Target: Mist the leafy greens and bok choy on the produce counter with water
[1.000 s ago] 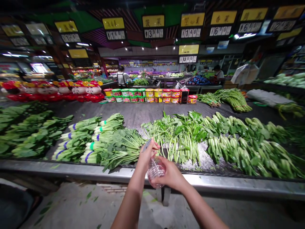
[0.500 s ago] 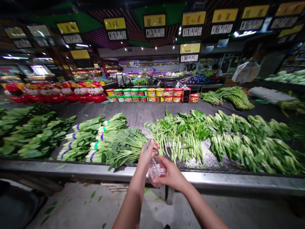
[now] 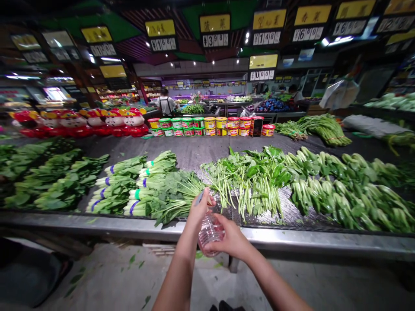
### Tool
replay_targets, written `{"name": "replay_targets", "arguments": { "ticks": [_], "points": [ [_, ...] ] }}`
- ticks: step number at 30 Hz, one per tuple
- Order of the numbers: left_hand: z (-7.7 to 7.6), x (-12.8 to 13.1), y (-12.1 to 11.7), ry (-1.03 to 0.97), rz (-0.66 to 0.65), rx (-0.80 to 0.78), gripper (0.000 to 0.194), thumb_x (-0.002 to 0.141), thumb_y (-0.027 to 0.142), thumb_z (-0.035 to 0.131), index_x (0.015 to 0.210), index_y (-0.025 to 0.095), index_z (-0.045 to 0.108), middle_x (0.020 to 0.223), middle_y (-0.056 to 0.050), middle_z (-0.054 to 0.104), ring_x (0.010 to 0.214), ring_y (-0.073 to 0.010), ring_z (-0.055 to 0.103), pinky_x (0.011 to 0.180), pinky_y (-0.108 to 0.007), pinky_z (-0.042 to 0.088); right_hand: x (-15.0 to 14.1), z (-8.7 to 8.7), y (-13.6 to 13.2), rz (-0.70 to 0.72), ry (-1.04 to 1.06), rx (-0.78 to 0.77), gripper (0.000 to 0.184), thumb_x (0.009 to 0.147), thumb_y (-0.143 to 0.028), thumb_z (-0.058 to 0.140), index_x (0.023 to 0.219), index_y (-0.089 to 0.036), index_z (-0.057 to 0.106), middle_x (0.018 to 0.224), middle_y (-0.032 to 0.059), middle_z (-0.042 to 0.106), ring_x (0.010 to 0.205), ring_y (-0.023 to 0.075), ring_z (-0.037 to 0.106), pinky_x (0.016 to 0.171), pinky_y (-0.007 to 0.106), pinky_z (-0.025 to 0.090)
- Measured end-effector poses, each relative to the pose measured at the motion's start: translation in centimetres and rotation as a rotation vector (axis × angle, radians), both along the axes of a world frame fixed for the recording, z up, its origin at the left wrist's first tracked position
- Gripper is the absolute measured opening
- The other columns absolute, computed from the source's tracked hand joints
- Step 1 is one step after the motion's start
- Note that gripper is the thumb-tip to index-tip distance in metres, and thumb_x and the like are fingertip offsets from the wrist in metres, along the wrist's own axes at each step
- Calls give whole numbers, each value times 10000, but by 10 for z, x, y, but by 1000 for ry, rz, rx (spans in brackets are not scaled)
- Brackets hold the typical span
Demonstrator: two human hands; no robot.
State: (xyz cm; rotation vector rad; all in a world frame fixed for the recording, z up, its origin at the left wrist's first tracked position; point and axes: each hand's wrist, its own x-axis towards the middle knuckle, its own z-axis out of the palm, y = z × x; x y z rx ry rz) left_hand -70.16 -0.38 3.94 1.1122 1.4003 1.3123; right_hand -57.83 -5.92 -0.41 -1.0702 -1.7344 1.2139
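In front of the vegetable stand I hold a clear, ribbed plastic bottle [image 3: 210, 233], tilted with its base towards me. My right hand [image 3: 230, 235] is wrapped around the bottle's body from the right. My left hand [image 3: 201, 208] closes over its top end, hiding the neck. A small grey-blue piece [image 3: 199, 198] shows at the left fingers; its kind cannot be made out. Just beyond the hands lie loose leafy greens [image 3: 178, 192] on the left and long-stemmed greens [image 3: 249, 185] on the right.
The metal edge [image 3: 292, 244] of the stand runs across below the vegetables. Banded greens [image 3: 139, 194] lie to the left, bok choy [image 3: 340, 198] to the right. Stacked tubs [image 3: 197, 125] and red figures [image 3: 113, 123] line the back. Price signs [image 3: 215, 30] hang overhead. A person [image 3: 166, 103] stands farther back.
The whole scene has shifted slightly right and up in view, and shoe tips show more at the bottom. The bottle's base has swung a little left; both hands keep their grip.
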Motion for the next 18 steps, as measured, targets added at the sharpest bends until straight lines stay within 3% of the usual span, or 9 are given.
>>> {"name": "replay_targets", "arguments": {
  "ticks": [6,12,18],
  "points": [
    [-3,-7,-5,-45,-22,-59,562,640,749,556,644,189,586,535,-12,576,504,-148,539,470,-243,372,-5,0,-2,13,-30,-22,889,472,-423,844,1258,-187,501,1150,102,645,976,268,638,855,407,505],
    [3,-15,-14,-33,-3,-51,541,682,721,548,783,195,626,771,-45,667,780,-205,627,612,-258,463,-8,4,-2,47,-30,-12,899,485,-418,837,1280,-188,486,1152,103,641,973,262,636,850,395,503],
    [-2,-24,-15,-18,46,-30,587,692,751,501,768,182,622,710,-46,663,701,-198,628,572,-258,453,-15,0,-2,48,-75,-23,998,453,-449,842,1319,-142,453,1168,133,624,1007,276,615,863,397,488]
  ]
}}
